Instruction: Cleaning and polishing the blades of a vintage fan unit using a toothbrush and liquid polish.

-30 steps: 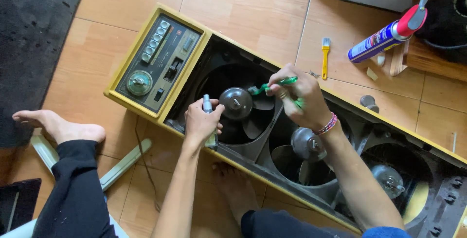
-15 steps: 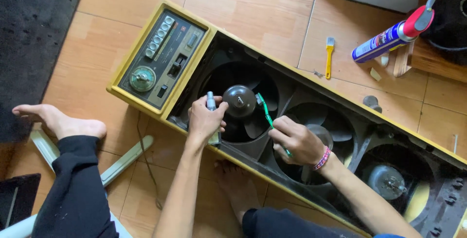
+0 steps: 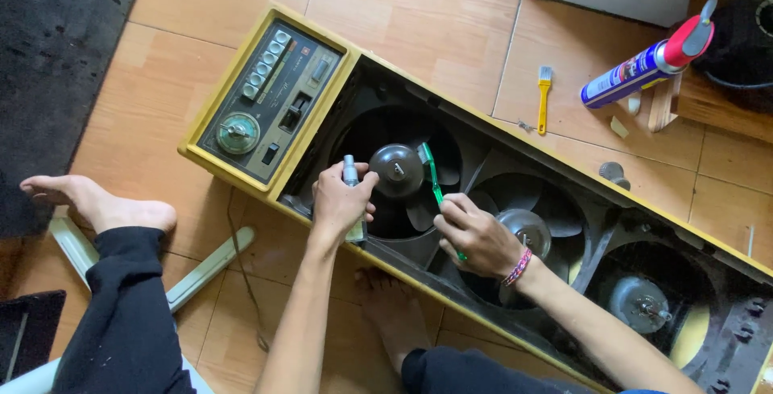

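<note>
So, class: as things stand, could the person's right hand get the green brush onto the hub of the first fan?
Probably yes. The right hand holds the green brush with its head beside the dark hub. The fan housing is open, and the left hand sits on the other side.

Third fan (image 3: 644, 301) partly cut off

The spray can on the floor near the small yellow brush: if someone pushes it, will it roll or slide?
The spray can lies on its side and is round, so it would probably roll sideways on the smooth floor tiles. Its red cap seems to lean on a wooden block, which may stop it that way.
</note>
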